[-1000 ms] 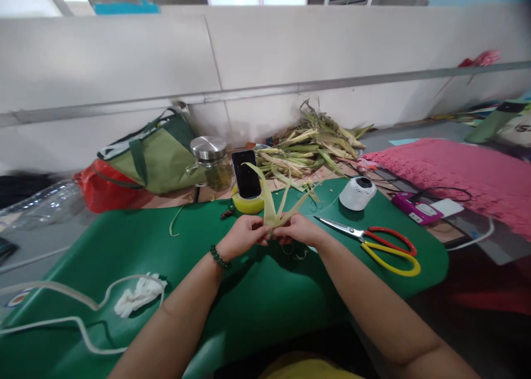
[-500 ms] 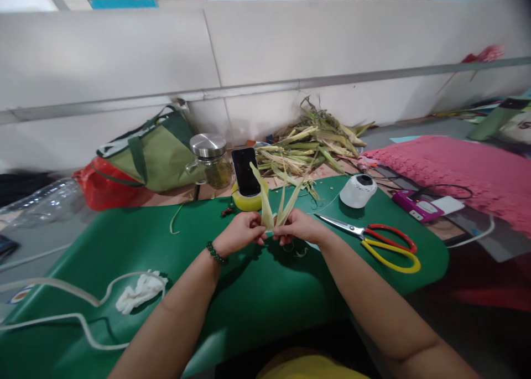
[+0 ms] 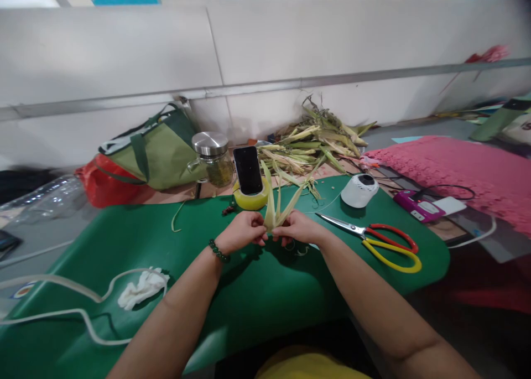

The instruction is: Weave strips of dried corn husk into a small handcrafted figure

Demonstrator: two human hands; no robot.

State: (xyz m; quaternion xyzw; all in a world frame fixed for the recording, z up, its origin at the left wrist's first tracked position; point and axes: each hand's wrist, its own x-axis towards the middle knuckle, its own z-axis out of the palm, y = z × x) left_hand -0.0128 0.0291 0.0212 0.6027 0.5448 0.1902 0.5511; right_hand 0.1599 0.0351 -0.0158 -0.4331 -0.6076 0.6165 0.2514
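My left hand (image 3: pixel 243 232) and my right hand (image 3: pixel 299 228) meet above the green mat (image 3: pixel 257 290), both pinched on the base of a small bundle of pale yellow-green leaf strips (image 3: pixel 276 202). The strips fan upward and away from my fingers. A dark green bead bracelet (image 3: pixel 218 251) circles my left wrist. Tiny curled scraps lie on the mat just under my right hand.
Red-and-yellow scissors (image 3: pixel 379 243) lie to the right, beside a white round device (image 3: pixel 359 190). A phone (image 3: pixel 248 170) stands in a yellow tape roll, next to a lidded jar (image 3: pixel 212 160). A heap of husks (image 3: pixel 313 144) is behind. White tissue (image 3: pixel 143 287) and cord lie left.
The leaf strips have drawn closer together and stand more upright. Both hands have stayed pinched together and shifted slightly up the mat.
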